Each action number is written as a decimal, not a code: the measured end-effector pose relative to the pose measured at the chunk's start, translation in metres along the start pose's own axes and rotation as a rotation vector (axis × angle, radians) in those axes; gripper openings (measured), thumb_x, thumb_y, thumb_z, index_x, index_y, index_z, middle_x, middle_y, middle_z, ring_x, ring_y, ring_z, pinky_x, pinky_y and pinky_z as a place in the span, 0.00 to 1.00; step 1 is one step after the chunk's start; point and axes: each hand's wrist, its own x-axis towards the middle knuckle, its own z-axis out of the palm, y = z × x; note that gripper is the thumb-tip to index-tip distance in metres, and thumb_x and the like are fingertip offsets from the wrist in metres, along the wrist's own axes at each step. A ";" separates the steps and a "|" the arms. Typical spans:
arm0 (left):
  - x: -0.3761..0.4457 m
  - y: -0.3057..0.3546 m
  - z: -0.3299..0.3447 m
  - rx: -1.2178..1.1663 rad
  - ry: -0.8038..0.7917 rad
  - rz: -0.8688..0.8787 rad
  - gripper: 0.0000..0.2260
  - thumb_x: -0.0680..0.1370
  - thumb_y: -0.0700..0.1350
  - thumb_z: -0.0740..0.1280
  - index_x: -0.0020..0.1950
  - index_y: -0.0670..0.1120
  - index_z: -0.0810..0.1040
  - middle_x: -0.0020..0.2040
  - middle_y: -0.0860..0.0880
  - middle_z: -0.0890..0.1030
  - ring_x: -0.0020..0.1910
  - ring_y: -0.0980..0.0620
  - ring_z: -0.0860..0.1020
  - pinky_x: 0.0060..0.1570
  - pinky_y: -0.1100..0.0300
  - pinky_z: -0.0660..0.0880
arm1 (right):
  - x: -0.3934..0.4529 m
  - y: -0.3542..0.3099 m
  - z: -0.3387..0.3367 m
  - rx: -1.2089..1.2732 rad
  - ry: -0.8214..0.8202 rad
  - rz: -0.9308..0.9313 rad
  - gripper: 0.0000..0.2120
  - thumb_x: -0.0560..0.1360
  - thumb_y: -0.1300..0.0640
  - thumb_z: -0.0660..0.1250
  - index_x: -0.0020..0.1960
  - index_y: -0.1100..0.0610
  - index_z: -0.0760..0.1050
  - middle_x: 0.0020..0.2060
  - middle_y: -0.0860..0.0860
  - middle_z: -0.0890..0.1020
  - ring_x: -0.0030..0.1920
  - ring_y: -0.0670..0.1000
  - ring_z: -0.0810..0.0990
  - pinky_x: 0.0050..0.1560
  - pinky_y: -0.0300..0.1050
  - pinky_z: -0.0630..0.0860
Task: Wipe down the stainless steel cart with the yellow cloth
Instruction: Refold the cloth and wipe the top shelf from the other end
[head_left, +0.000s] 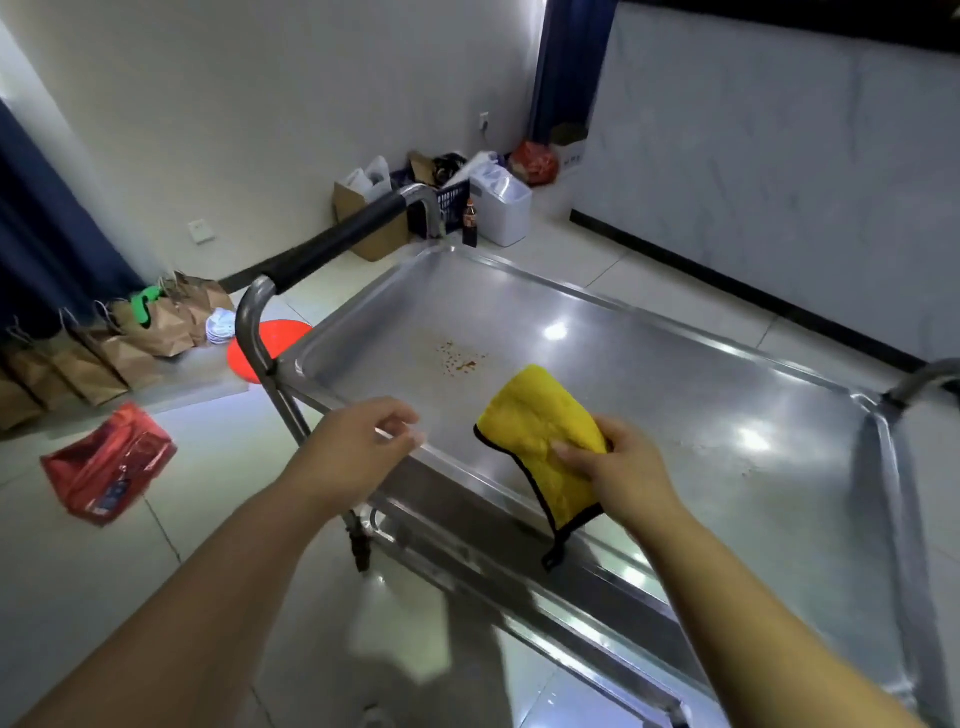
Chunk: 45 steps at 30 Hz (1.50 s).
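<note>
My right hand (623, 467) pinches the yellow cloth (540, 436) between thumb and fingers, held just above the near part of the stainless steel cart (675, 374) top tray. The cloth hangs half folded and its black-edged tail droops over the near rim. My left hand (358, 441) hovers over the near left rim, fingers loosely curled, holding nothing; can't tell if it touches the metal.

Step in hand, as I read it: get the cloth flat on the tray and start on the stain.
- Rusty brown specks (460, 358) sit beyond the cloth, toward the handle end. Hit those first.
- Spread the cloth under a flat palm rather than a pinch, for more contact and even pressure.
- Stroke toward one rim so the crumbs collect instead of scattering, then lift them off in a fold.
- Grab the rim or the black handle (337, 244) with my left. I'd expect the cart to roll under push, though the wheels are out of view.
- Fainter marks show at the right side of the tray; a second pass there.

Around: nothing on the tray blocks the stroke. On the floor: a red bag (109, 467) at left, an orange disc (270, 348) behind the cart leg, brown paper bags (130, 332) along the wall, boxes, a white bin (501, 208) and a dark bottle (469, 223) at the far corner. All are off the cart. Only the raised rim and rounded corners will trap dirt.
</note>
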 end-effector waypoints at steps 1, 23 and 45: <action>0.008 -0.007 -0.013 -0.001 -0.001 0.006 0.05 0.75 0.50 0.69 0.50 0.57 0.78 0.47 0.56 0.80 0.45 0.59 0.78 0.41 0.64 0.74 | 0.004 -0.006 0.013 -0.005 0.005 -0.008 0.06 0.70 0.60 0.74 0.43 0.53 0.79 0.33 0.49 0.80 0.37 0.53 0.78 0.39 0.46 0.73; 0.157 -0.083 -0.144 0.044 0.201 0.174 0.07 0.75 0.47 0.70 0.52 0.53 0.78 0.48 0.57 0.78 0.48 0.59 0.76 0.46 0.65 0.71 | 0.115 -0.056 0.166 -0.179 0.003 0.080 0.08 0.70 0.56 0.74 0.43 0.57 0.78 0.38 0.59 0.80 0.40 0.59 0.79 0.44 0.54 0.76; 0.282 -0.136 -0.131 0.195 0.152 0.126 0.19 0.79 0.51 0.62 0.70 0.52 0.68 0.59 0.50 0.74 0.58 0.51 0.72 0.52 0.60 0.67 | 0.287 -0.070 0.231 -0.895 -0.208 -0.322 0.24 0.75 0.52 0.67 0.70 0.48 0.69 0.67 0.53 0.73 0.63 0.60 0.69 0.61 0.50 0.67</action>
